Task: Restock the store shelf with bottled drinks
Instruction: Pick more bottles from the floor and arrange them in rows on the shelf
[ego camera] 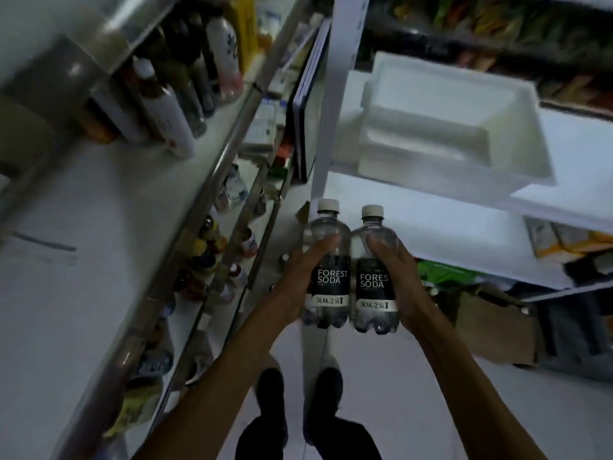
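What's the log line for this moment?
left hand: grips left soda bottle | right hand: grips right soda bottle | bottles: upright, side by side, unshelved

The shelf bottles [166, 111] on the left are too blurry to read; the right hand [401, 280] covers the label end on the right soda bottle [374, 283].

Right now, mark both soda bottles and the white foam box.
left soda bottle [331, 280]: head view, on its black label.
right soda bottle [374, 283]: head view, on its black label.
white foam box [431, 177]: head view, on its near outer wall.
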Available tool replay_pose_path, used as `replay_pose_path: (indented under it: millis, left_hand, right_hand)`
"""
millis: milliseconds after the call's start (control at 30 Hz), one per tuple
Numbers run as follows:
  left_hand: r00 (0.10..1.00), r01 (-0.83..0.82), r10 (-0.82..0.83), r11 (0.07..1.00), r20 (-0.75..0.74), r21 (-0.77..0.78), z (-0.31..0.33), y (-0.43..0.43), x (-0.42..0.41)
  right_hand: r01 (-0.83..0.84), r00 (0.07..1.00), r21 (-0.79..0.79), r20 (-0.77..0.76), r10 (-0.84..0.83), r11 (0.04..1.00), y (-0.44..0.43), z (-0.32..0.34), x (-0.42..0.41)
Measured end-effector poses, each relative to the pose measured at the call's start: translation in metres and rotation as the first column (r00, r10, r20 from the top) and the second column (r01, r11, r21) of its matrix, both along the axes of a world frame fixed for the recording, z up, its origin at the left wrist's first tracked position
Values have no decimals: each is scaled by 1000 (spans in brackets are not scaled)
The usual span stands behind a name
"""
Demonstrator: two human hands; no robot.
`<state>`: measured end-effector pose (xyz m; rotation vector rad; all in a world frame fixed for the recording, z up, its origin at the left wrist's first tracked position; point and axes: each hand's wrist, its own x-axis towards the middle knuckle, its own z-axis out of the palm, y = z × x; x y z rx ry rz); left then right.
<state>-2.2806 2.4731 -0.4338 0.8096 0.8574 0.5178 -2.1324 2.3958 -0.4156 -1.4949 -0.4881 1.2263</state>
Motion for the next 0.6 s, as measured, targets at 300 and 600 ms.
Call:
replay_pose_path:
  millis: [300, 600]
  left_hand:
    - [994, -17, -20, 940, 106, 340, 202, -4, 72]
    - [979, -164, 93, 893, 183, 419, 290, -72, 112]
  right_hand:
    - [4, 990, 348, 130, -52, 937, -12, 192, 61]
    - [-139, 984, 465, 168, 67, 875, -51, 281, 109]
